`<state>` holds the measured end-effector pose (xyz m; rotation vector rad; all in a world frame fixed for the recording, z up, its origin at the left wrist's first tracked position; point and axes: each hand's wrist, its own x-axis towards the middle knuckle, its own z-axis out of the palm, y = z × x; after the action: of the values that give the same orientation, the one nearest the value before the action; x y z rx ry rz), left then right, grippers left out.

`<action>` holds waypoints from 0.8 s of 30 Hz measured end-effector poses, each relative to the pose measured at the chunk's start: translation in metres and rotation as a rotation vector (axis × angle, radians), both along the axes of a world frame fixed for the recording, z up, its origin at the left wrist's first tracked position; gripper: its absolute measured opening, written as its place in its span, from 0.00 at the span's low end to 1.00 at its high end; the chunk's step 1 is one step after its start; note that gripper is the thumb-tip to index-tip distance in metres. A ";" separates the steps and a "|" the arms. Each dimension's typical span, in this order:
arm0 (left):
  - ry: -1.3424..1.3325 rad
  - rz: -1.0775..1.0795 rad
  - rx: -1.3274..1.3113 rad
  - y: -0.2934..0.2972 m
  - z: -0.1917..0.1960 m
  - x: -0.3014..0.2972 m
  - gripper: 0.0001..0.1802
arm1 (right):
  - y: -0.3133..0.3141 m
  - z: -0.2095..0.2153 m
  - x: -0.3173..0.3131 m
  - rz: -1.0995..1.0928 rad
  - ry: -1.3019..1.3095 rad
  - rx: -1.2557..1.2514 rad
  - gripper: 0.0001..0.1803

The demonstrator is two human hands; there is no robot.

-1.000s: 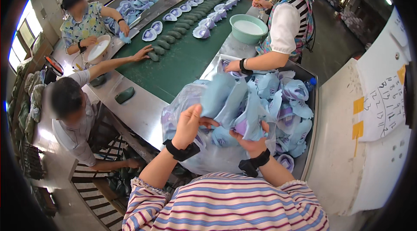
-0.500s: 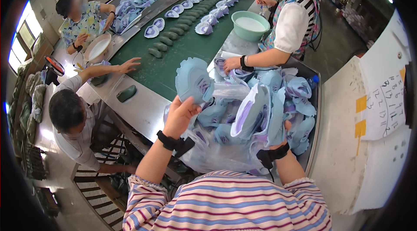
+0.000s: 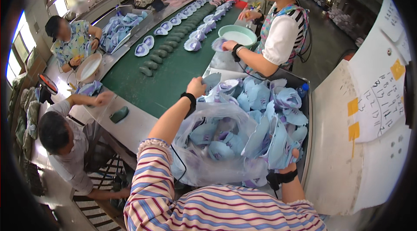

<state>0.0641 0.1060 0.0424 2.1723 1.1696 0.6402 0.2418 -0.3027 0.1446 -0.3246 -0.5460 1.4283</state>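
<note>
Beside the green tabletop (image 3: 171, 79), a metal tray (image 3: 306, 113) holds heaped blue shoe uppers (image 3: 260, 100) and a clear plastic bag (image 3: 217, 144). Right hand (image 3: 290, 158) is clamped on a stack of uppers (image 3: 273, 142); left hand (image 3: 196, 87) pinches one grey piece (image 3: 212, 79) over the tray's far end

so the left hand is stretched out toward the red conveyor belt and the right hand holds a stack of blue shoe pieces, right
Not quite: the belt is green, not red, as the head view shows. The left hand does stretch out toward it, and the right hand holds a stack of blue shoe pieces.
</note>
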 end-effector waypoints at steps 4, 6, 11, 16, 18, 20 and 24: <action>-0.302 -0.187 -0.325 -0.013 0.017 0.045 0.17 | -0.004 0.004 0.005 -0.044 -0.030 -0.011 0.47; -0.338 -0.424 -0.556 -0.021 0.029 0.060 0.22 | 0.000 0.003 0.007 -0.053 -0.036 -0.013 0.47; -0.480 -0.549 -0.567 -0.066 0.073 0.065 0.21 | 0.015 0.011 -0.001 -0.190 0.025 -0.138 0.40; -0.672 -0.804 -0.993 -0.131 0.097 0.007 0.33 | 0.079 0.000 0.008 -0.116 -0.164 -0.415 0.30; -0.594 -0.690 -0.821 -0.142 0.141 -0.018 0.35 | 0.111 0.005 0.008 0.001 -0.332 -0.438 0.31; -0.649 -0.542 -0.970 -0.135 0.145 -0.039 0.35 | 0.130 0.006 -0.006 0.105 -0.497 -0.442 0.34; -0.776 -0.208 -0.867 -0.100 0.133 -0.095 0.26 | 0.173 0.045 -0.049 0.376 -0.734 -0.281 0.42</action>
<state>-0.0310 0.0058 0.1751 1.1163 0.6006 0.6313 0.1924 -0.1294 0.1892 -1.0357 -1.0396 1.7413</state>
